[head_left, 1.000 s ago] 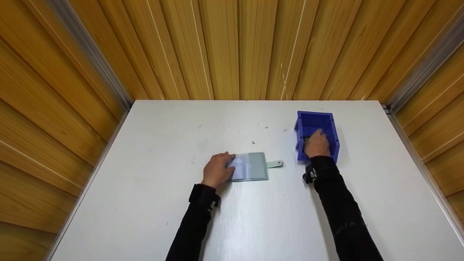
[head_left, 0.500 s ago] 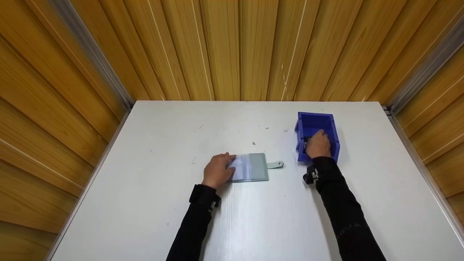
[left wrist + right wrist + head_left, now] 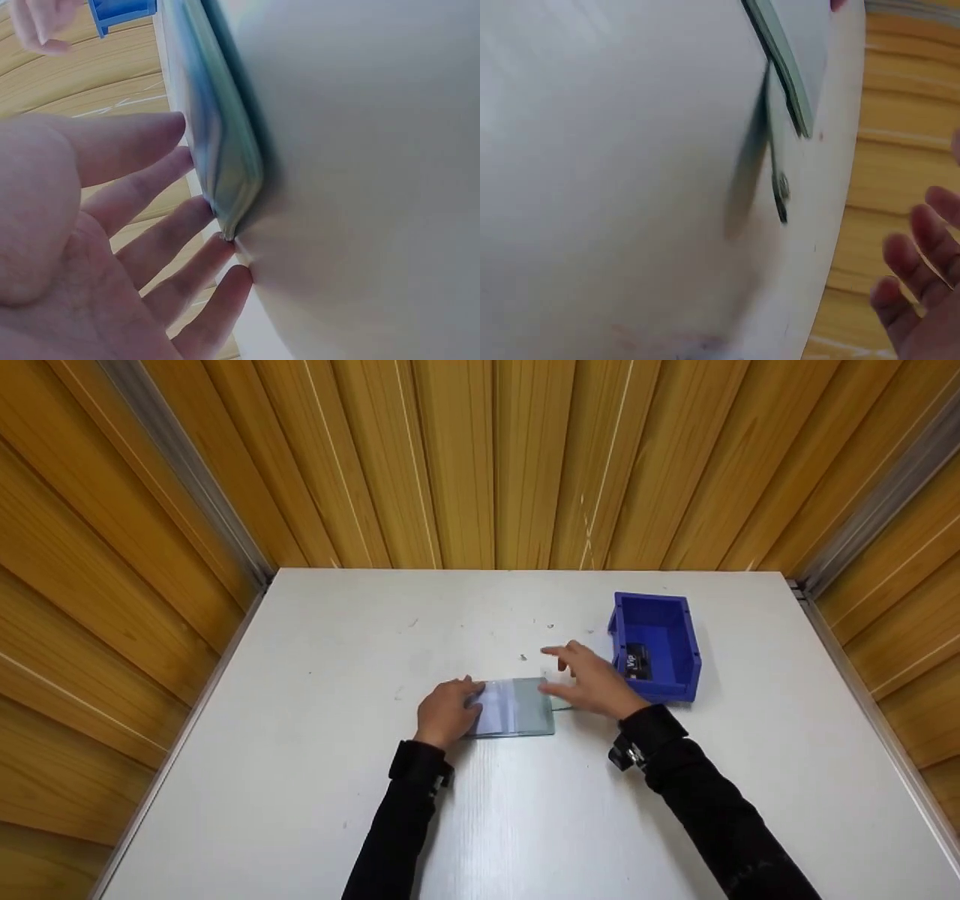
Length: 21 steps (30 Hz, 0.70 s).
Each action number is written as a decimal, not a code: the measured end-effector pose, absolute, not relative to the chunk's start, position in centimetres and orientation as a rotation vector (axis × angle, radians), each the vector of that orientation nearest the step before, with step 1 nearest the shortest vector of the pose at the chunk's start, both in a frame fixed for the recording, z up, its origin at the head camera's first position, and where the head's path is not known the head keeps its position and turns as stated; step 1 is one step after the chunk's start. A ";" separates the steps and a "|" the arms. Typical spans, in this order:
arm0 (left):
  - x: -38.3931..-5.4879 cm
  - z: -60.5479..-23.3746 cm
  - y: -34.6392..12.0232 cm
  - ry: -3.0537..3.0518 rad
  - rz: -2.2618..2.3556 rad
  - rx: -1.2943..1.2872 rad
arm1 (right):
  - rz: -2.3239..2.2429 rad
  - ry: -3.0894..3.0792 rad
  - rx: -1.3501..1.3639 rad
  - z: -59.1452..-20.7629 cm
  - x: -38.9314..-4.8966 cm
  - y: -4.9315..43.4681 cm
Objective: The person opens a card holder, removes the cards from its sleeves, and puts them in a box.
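A pale green card holder (image 3: pixel 532 709) with clear plastic sleeves lies open-faced on the white table. My left hand (image 3: pixel 446 711) rests on its left end, and in the left wrist view the straight fingers (image 3: pixel 169 232) touch its edge. Over the holder's right end hovers my right hand (image 3: pixel 592 682), fingers (image 3: pixel 934 232) spread and nothing between them. The snap strap (image 3: pixel 775 142) sticks out from the holder's right side, partly hidden by that hand in the head view. Inside the blue bin (image 3: pixel 686 686) a black card marked "Vip" (image 3: pixel 637 661) leans at the left wall.
The bin stands at the back right of the white table (image 3: pixel 337 660). Wood-look panels (image 3: pixel 465 465) rise behind the table and on both sides. Small dark marks dot the tabletop near the back.
My right hand has come out of the blue bin and moved left to the card holder, its fingers now spread. The black card in the bin now shows. My left hand has stayed put.
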State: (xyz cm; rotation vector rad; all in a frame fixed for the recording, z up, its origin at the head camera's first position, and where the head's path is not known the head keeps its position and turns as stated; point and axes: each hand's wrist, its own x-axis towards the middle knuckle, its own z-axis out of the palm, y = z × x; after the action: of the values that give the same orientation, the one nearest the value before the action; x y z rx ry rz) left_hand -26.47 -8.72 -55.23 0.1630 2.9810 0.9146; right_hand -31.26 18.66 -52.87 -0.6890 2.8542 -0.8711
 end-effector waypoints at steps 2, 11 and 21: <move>-26.5 -55.3 -8.7 2.992 0.913 0.166 | -0.717 2.806 -0.773 -53.5 -30.4 17.9; -26.3 -55.1 -8.8 2.982 0.907 0.166 | -0.671 2.815 -0.874 -55.7 -29.3 17.7; -26.3 -55.1 -8.9 2.951 0.903 0.167 | -0.894 2.850 -0.991 -56.0 -29.3 16.8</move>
State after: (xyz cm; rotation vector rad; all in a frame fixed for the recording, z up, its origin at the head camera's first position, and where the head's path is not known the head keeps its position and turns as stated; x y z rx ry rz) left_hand -26.28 -8.88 -55.11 0.1674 2.9510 0.9027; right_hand -29.31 16.78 -55.96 -0.9907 2.8496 -0.8939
